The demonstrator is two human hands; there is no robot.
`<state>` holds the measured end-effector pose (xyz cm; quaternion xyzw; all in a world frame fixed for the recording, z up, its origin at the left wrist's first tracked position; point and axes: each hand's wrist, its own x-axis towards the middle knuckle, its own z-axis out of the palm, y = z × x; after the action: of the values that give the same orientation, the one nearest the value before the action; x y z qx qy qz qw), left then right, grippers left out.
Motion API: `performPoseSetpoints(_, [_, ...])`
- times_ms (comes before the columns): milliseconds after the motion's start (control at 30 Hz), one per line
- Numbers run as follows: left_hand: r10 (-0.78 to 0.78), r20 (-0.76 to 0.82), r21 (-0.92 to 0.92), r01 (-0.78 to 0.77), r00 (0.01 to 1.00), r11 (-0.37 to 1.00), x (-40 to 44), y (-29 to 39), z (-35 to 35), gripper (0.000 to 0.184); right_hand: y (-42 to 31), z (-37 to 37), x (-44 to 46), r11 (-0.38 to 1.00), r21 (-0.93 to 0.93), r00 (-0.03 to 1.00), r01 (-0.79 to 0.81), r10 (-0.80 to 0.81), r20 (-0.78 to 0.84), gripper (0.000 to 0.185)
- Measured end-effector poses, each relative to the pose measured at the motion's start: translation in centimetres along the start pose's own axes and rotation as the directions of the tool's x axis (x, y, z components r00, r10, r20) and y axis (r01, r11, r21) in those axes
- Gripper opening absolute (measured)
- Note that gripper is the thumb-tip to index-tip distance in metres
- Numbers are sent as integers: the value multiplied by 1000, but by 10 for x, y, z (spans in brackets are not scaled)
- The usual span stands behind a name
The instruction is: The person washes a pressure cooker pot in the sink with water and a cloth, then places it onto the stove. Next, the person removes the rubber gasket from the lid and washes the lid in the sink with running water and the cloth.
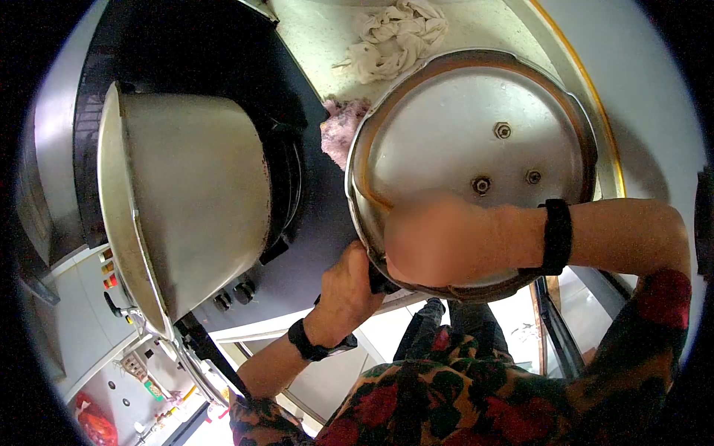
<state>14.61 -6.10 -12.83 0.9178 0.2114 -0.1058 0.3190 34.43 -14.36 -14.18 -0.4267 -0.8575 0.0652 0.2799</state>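
A round metal pressure cooker lid (pixel 446 134) lies with its inner side up, and several metal fittings show on it. Around its inside edge runs a brownish sealing ring (pixel 370 182), which bends inward on the left side and leads into my right hand (pixel 454 238). The fingers of that hand are blurred, but they look closed on the ring. My left hand (pixel 349 286) is wrapped round the lid's black handle (pixel 381 281) at the near left edge. Left of the lid, a large metal pot (pixel 197 193) stands on the stove, its side facing me.
The black stove top (pixel 312 215) has control knobs (pixel 244 290) near its front edge. Behind the lid lies a crumpled white cloth (pixel 401 37), and a pink cloth (pixel 344 130) touches the lid's left side. A red plastic bag (pixel 97 420) is at the far lower left.
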Motion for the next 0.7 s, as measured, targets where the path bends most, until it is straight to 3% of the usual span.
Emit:
performPoseSetpoints(133, [4, -37, -18, -4, 999, 1000, 0, 0, 2, 59, 2, -2, 1, 981, 153, 989, -123, 109, 98, 13])
performPoseSetpoints(367, [17, -29, 0, -17, 999, 1000, -2, 1, 2, 62, 2, -9, 6, 935, 249, 953, -253, 197, 229, 13])
performPoseSetpoints(433, [-5, -39, 19, 6, 999, 1000, 1, 6, -1, 60, 0, -20, 12, 909, 192, 882, -371, 280, 380, 14])
performPoseSetpoints(467, [1, -48, 22, 0, 999, 1000, 2, 6, -2, 60, -1, -20, 12, 912, 182, 883, -368, 281, 377, 14])
performPoseSetpoints(533, [-147, 25, 18, 147, 989, 989, 3, 6, -3, 56, -4, -13, 10, 877, 230, 893, -423, 359, 272, 16])
performPoseSetpoints(567, [-171, -21, 37, 172, 985, 984, 5, 10, -3, 54, -8, -13, 9, 888, 205, 896, -412, 354, 267, 16])
performPoseSetpoints(667, [-102, -120, -11, 102, 988, 995, 8, 7, 4, 53, -24, -20, 5, 842, 194, 859, -504, 467, 207, 17])
performPoseSetpoints(700, [-86, -149, 0, 87, 985, 996, 9, 14, 0, 52, -27, -24, 3, 772, 213, 800, -598, 565, 199, 15])
